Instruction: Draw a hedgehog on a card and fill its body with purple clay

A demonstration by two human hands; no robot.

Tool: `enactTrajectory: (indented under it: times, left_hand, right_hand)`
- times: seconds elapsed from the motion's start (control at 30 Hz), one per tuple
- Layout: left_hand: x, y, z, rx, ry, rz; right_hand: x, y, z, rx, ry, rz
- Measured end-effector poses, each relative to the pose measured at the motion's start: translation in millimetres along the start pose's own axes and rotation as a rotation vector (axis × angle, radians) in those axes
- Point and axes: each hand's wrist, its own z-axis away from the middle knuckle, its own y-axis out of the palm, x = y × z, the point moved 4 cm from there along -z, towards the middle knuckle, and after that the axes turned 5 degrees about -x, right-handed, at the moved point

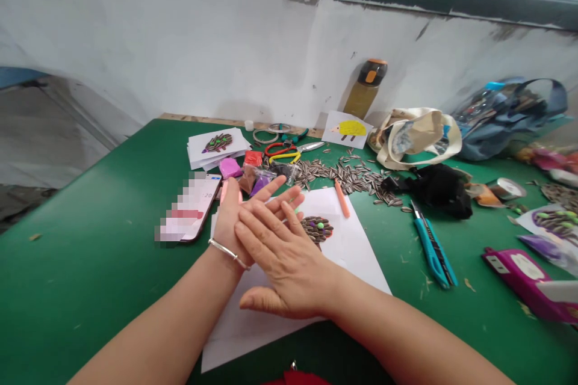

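My left hand [246,216], with a silver bangle at the wrist, is turned palm up, its fingers stretched out and apart. Across its palm lies my right hand [286,258], palm down with the fingers extended and the thumb spread. Whether anything sits between the palms is hidden. Both hands are above a white sheet [352,252] on the green table. On the sheet, partly behind my hands, is a seed figure [318,227] with green and purple dots. An orange stick [342,198] rests near the sheet's upper edge.
A phone [192,210] lies left of the sheet. Behind are clay packets [230,167], scissors [311,146] and scattered sunflower seeds [356,177]. At right are a teal cutter [431,246], a black cloth item [442,189] and a magenta device [526,280]. A bottle [363,90] stands near the wall.
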Motion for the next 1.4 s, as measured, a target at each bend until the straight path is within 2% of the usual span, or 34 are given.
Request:
enactTrajectory:
  times: [0.07,0.13,0.23,0.33,0.43,0.57,0.67,0.73,0.8,0.9,1.0,1.1,1.23,1.3,1.4]
  left_hand:
    - [9.1,2.4,0.4,-0.020,-0.055,0.021]
    - [9.7,3.2,0.3,-0.057,-0.078,0.025]
    - [-7.2,0.5,0.0,-0.094,0.008,-0.007]
    - [-20.9,-1.3,0.2,-0.065,0.102,-0.005]
    - [-11.6,0.4,0.2,-0.046,0.052,-0.008]
    - [3.5,3.1,0.0,-0.106,-0.043,-0.025]
    - [-7.1,1.6,-0.3,-0.115,-0.009,-0.049]
    - [-19.0,-1.5,-0.6,-0.112,0.084,-0.042]
    - [-22.0,-4.0,-1.2,-0.100,0.103,-0.030]
    - [-8.3,-2.0,-1.9,-0.066,0.021,-0.037]
    - [5.7,0.7,-1.9,-0.124,-0.055,-0.027]
    - [0.5,0.3,-1.9,-0.159,-0.049,-0.032]
    - [-16.3,-4.6,-2.6,-0.107,0.047,-0.026]
    - [-14.0,-5.9,-2.8,-0.082,0.057,-0.025]
    - [0.7,-4.7,-3.0,-0.069,-0.020,-0.024]
  right_hand:
    - [-9.6,2.3,1.1,-0.020,0.048,0.006]
    - [-18.6,6.2,2.7,-0.029,0.096,0.021]
    - [-17.0,8.4,3.4,-0.021,0.093,0.022]
    - [-2.4,3.9,1.7,-0.015,0.028,0.004]
    - [2.2,1.6,0.2,-0.004,-0.003,-0.006]
    - [-15.5,6.6,1.1,-0.005,0.107,0.010]
    - [-17.2,8.1,1.8,0.007,0.134,-0.002]
    - [-9.1,6.0,1.3,0.018,0.101,-0.024]
    - [-0.6,3.2,0.4,0.024,0.053,-0.034]
    - [-0.9,2.4,-0.2,0.015,0.034,-0.030]
    - [-14.2,5.9,1.2,0.001,0.130,-0.019]
    - [-16.4,7.5,2.3,0.007,0.172,-0.022]
    - [0.4,3.6,0.3,0.035,0.083,-0.058]
    - [3.5,2.3,-0.6,0.039,0.054,-0.060]
    - [-5.6,4.4,-0.1,0.024,0.111,-0.044]
